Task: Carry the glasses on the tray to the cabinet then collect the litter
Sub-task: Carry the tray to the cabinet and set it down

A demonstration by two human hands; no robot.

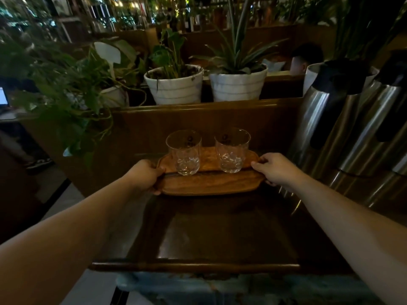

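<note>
- Over a dark wooden table (220, 227), a wooden tray (209, 183) was held at both short ends.
- Left hand (144, 176) gripped the left end, fingers curled around the edge, thumb on top.
- Right hand (274, 168) did the same on the right end, fingers wrapped under the rim.
- Two empty glasses stood upright on the tray, left glass (185, 153) and right glass (232, 149), side by side, not touching.
- Steel flasks (343, 128) stood just right of it, potted plants (174, 84) behind.
</note>
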